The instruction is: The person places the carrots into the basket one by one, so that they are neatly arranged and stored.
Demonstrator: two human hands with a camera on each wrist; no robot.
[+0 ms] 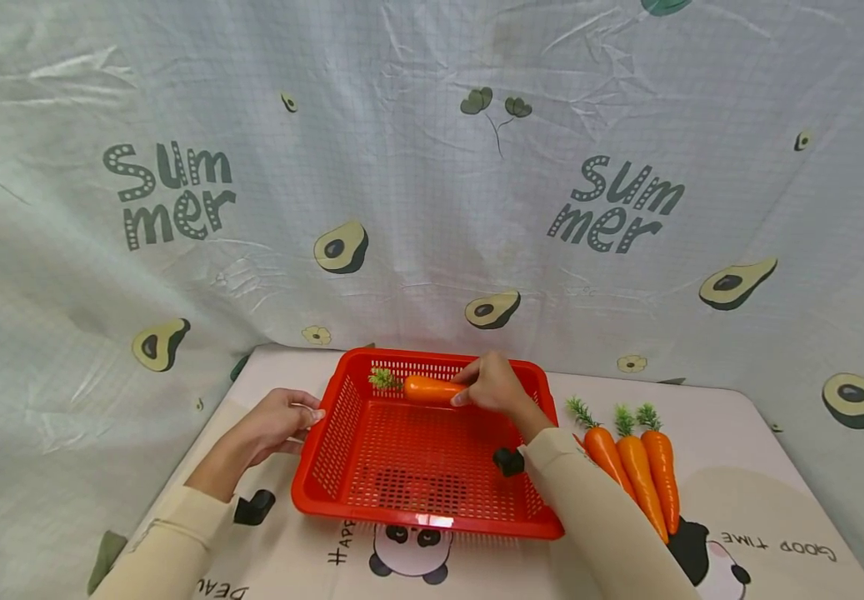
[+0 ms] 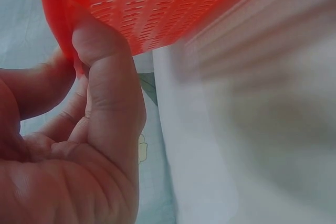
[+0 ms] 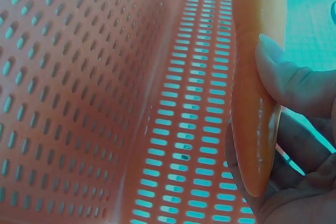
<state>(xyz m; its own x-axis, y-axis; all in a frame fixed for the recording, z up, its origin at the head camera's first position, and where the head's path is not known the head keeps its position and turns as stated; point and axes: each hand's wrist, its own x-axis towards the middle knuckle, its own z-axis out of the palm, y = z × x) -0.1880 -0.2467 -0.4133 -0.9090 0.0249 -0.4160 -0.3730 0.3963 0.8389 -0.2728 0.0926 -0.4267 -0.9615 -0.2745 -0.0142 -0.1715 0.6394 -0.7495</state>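
Carrot (image 1: 428,390) was held at the far side of the red basket (image 1: 417,429), right hand (image 1: 495,384) pinching its tapered end, left hand (image 1: 276,423) gripping the rim (image 1: 312,454). Probably light, stiff and slick, it suited a mid-body hold.

Head view: from above, forward and down; farthest back of the three, takes in desk (image 1: 709,425), whole basket (image 1: 372,511), both sets of fingers and the cloth (image 1: 402,175) behind, which fills the upper frame. Left wrist view: very near the left fingers (image 2: 113,93), rolled sideways so the desk edge runs steeply; faces the basket's outer side, cropped at top. Right wrist view: very near the right fingers (image 3: 302,137) and carrot (image 3: 257,87), also rolled, faces the basket's slotted inside. Head and left wrist share the gripped rim; head and right wrist share the carrot.
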